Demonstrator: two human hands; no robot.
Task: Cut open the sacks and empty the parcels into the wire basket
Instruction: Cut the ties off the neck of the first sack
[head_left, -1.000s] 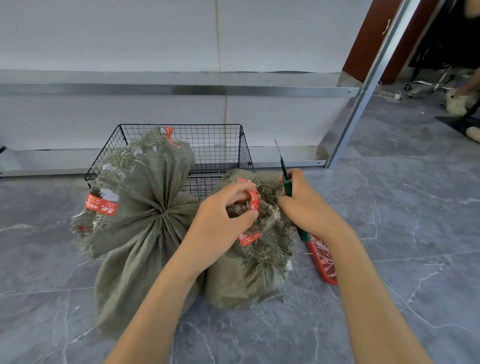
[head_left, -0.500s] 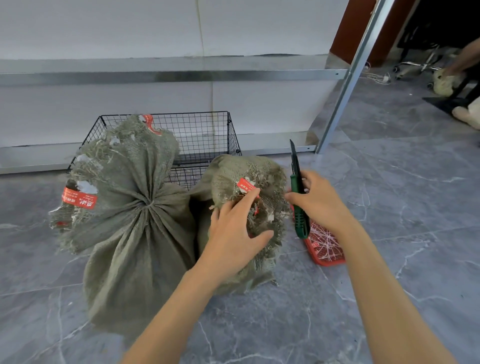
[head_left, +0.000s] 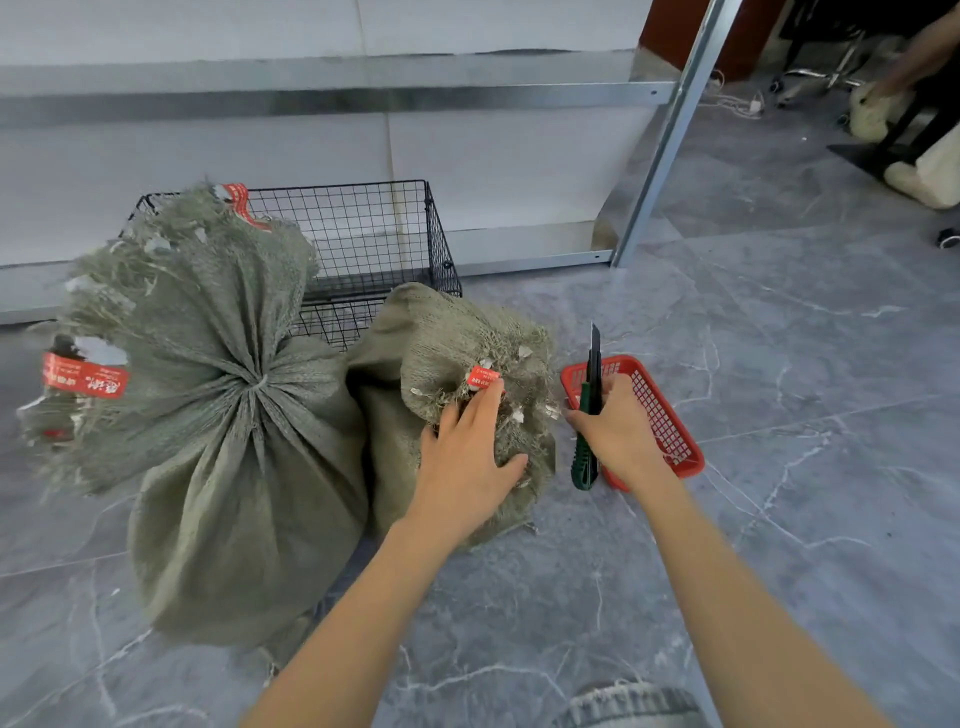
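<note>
The large sack (head_left: 223, 457) stands on the floor at the left, tied shut at the neck, its frayed top fanned out above the knot. It is coarse woven cloth, soft and slack, and looks bulky enough to be heavy. The gathered neck is probably the firmest place to take hold.

Behind it, against the wall, sits the wire basket (head_left: 374, 228), touching both sacks and showing no parcels.

The small sack (head_left: 452, 353) leans just right of the large one, limp and folded over at the top, with a red tag (head_left: 483, 375) on its frayed end. It should give under any push, so it needs steadying while being cut.

The left hand (head_left: 467, 457) lies on it with fingers spread and nearly straight, pressing the cloth.

The right hand (head_left: 618, 436) is wrapped round the green handle of the knife (head_left: 589, 410), blade up, over the red tray (head_left: 670, 415).

A second ago the left hand pinched the red tag at the neck and the knife was right against the sack. Now that hand is flat and the knife has drawn off to the right.
</note>
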